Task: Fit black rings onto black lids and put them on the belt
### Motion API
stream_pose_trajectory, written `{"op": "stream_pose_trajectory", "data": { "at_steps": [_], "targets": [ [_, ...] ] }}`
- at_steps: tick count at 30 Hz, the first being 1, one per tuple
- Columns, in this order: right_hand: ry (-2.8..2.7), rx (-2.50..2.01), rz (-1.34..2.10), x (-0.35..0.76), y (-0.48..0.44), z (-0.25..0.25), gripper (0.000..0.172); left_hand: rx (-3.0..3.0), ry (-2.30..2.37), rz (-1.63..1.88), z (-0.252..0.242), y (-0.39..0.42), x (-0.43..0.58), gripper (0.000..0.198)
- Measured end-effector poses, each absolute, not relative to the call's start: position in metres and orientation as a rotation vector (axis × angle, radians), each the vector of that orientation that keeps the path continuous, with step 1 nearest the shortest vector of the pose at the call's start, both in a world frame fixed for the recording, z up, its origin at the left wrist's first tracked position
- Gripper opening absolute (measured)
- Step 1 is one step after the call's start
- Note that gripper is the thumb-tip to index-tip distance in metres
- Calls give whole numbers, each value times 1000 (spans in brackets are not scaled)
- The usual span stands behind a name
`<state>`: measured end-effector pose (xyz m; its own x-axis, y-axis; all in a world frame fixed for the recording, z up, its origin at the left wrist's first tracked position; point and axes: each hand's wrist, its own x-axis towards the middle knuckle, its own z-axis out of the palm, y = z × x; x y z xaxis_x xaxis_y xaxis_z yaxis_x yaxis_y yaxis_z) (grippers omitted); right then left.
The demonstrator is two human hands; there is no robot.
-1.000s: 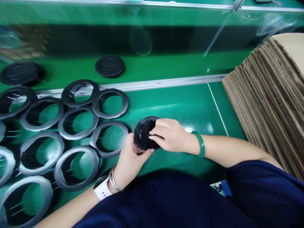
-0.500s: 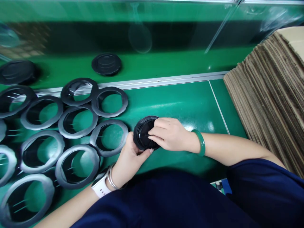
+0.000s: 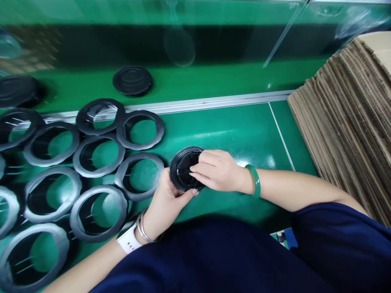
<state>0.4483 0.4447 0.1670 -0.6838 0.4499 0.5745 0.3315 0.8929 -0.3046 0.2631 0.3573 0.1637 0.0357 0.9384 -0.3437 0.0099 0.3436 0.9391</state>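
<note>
Eleven flat black rings (image 3: 139, 130) lie on the bench (image 3: 232, 130), one cut off by the left edge of the view. Two black lids (image 3: 132, 80) sit on the raised green surface (image 3: 214, 81) beyond. One more black lid (image 3: 186, 169) is between two hands, the left hand (image 3: 166, 205) and the right hand (image 3: 218, 170). There is one stack of corrugated cardboard (image 3: 345, 122).

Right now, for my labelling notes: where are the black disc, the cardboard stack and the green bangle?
Black disc (image 3: 180, 171), head view, face left of the fingers.
Cardboard stack (image 3: 342, 130), head view, corrugated edges.
Green bangle (image 3: 253, 181), head view, middle of its band.
</note>
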Motion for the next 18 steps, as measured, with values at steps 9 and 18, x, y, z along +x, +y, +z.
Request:
{"op": "stream_pose_trajectory", "data": {
  "at_steps": [9, 18],
  "targets": [
    [-2311, -668, 393, 446, 441, 163, 25, 987, 1351, 888, 161, 356, 261, 58],
    [-2335, -688, 414, 445, 440, 166, 25, 1008, 1349, 888, 164, 356, 262, 56]
  ]
}}
